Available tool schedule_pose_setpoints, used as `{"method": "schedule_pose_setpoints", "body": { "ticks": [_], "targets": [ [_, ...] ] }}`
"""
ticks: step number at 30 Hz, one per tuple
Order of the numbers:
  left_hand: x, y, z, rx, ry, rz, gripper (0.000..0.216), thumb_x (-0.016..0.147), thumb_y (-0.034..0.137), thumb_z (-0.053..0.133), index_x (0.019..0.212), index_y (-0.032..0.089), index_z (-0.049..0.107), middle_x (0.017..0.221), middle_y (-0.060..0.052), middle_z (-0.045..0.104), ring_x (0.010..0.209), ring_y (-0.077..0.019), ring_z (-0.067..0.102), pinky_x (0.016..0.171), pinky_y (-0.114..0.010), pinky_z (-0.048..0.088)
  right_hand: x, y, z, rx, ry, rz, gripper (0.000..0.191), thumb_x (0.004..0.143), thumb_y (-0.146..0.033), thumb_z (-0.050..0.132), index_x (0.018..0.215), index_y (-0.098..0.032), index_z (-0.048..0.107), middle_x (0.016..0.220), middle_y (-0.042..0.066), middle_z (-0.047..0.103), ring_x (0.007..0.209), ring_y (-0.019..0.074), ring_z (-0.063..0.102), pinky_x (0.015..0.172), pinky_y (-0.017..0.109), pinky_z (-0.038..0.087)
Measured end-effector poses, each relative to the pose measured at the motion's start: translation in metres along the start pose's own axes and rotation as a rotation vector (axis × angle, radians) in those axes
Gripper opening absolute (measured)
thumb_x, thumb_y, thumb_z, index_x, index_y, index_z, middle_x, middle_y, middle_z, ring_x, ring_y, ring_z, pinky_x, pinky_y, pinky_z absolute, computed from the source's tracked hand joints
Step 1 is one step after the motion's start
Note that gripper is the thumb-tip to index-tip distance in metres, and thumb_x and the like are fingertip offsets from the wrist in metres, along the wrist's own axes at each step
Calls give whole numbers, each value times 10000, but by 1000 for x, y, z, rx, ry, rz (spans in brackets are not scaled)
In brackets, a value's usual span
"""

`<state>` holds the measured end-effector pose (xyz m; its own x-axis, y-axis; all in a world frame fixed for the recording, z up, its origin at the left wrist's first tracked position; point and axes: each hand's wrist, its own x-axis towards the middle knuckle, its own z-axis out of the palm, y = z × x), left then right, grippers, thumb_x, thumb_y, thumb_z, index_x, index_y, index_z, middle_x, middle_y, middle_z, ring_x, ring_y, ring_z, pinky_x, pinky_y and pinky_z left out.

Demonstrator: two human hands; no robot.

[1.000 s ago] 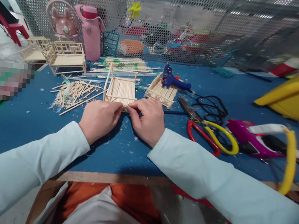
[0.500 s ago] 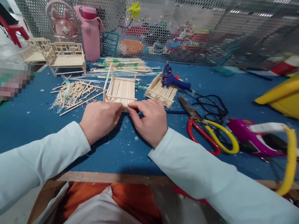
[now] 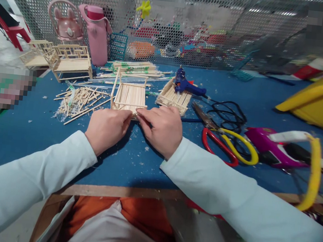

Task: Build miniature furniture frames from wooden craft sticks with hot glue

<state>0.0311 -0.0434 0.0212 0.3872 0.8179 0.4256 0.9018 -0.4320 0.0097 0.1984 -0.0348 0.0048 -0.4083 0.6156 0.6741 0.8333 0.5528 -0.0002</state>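
A small bed-like frame of wooden sticks (image 3: 130,97) lies on the blue table (image 3: 27,130) just beyond my hands. My left hand (image 3: 107,128) is curled into a pinch at the frame's near edge. My right hand (image 3: 160,128) meets it from the right, fingers pressed together on the same near edge. Where the fingertips meet, a thin stick seems to be held against the frame, partly hidden by my fingers. Both sleeves are pale blue.
Loose sticks (image 3: 78,100) lie left of the frame. A second stick frame (image 3: 173,98) carries a blue glue gun (image 3: 186,86). Red-and-yellow scissors (image 3: 228,143) and a purple tool (image 3: 265,145) lie to the right. Finished stick benches (image 3: 68,60), a pink bottle (image 3: 97,33) and a mesh wall stand behind.
Almost nothing has moved. My right hand has shifted slightly left and flattened over the frame's near edge; my left hand stays in place.
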Motion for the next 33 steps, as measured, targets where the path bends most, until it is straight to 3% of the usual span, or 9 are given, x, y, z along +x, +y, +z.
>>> {"method": "schedule_pose_setpoints", "body": {
  "ticks": [4, 11, 24, 30, 33],
  "targets": [
    [0, 1, 0, 6, -1, -12, 353, 881, 299, 396, 739, 187, 699, 659, -86, 706, 540, -179, 603, 476, -264, 291, 2, -2, 2, 84, 3, 51, 245, 882, -318, 502, 820, -203, 708, 706, 54, 634, 730, 197, 530, 691, 343, 320],
    [0, -1, 2, -39, 25, -19, 333, 882, 314, 412, 898, 209, 727, 719, -84, 731, 563, -183, 622, 493, -263, 329, 1, -10, 8, 471, 93, 340, 111, 807, -210, 610, 766, -203, 713, 677, 14, 625, 669, 150, 575, 648, 284, 423],
    [-1, 0, 1, 22, 2, -28, 341, 891, 310, 392, 858, 212, 717, 670, -80, 715, 537, -187, 605, 477, -257, 302, 3, -7, -3, 275, 47, 94, 179, 867, -221, 511, 805, -153, 664, 759, 69, 647, 751, 185, 571, 712, 307, 438],
    [-1, 0, 2, 3, -10, -54, 343, 885, 343, 404, 890, 209, 720, 681, -90, 719, 562, -203, 625, 494, -267, 326, 5, -2, -20, 441, 241, 250, 136, 888, -193, 453, 843, -173, 580, 727, 15, 642, 676, 132, 603, 672, 252, 458],
    [0, 0, 3, 19, -25, -80, 358, 888, 357, 396, 889, 208, 722, 674, -95, 716, 567, -215, 634, 490, -272, 332, 6, 1, -22, 502, 274, 282, 113, 878, -201, 461, 878, -184, 573, 704, -5, 632, 633, 119, 599, 652, 248, 464]
  ]
}}
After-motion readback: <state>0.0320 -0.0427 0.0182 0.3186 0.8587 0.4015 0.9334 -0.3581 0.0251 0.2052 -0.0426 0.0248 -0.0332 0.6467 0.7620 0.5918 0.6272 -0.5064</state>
